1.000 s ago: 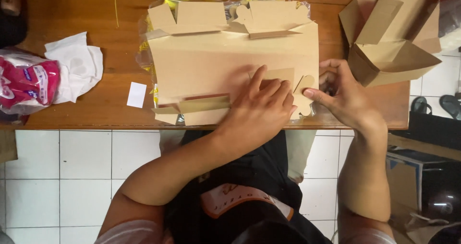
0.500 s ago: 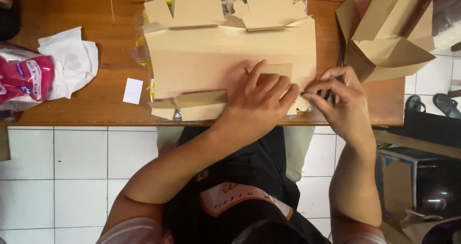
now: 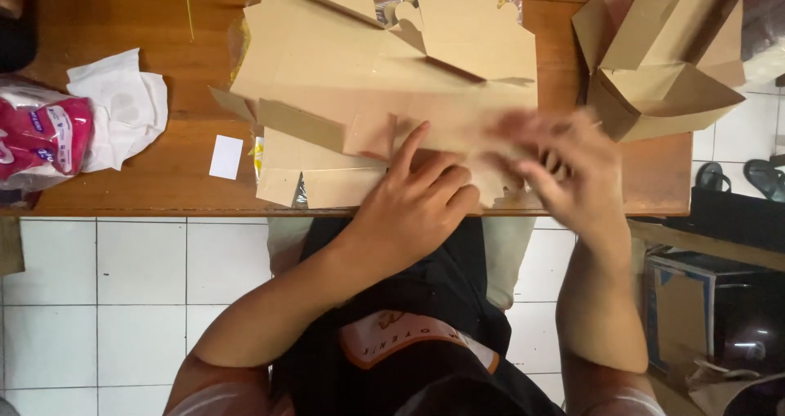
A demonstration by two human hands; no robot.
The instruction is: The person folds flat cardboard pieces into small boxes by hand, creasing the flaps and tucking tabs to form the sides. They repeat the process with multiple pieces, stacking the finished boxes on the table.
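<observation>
A flat cardboard box blank (image 3: 384,80) is pressed down at its near edge by the left hand (image 3: 417,199), whose fingers are spread and laid flat on the board rather than closed around anything, the index finger stretched toward a small raised flap. The right hand (image 3: 564,166) is blurred just to the right of it, over the blank's near right corner; whether anything is pinched between its fingers cannot be told. The blank is seen lying across the middle of the wooden table (image 3: 123,195), its near edge reaching the table's near edge, directly under and beyond both hands. As far as can be judged, the folding is at an early stage: the near left flap is lifted and creased, the far flaps are partly raised, yet no walls are standing and most of the sheet remains flat. More flat blanks appear to be stacked beneath it. Farther right, an already folded box (image 3: 662,72) is shown standing open at the table's far right corner. At the left, a small white card (image 3: 226,156), crumpled white paper (image 3: 123,109) and a pink packet (image 3: 37,138) are seen.
</observation>
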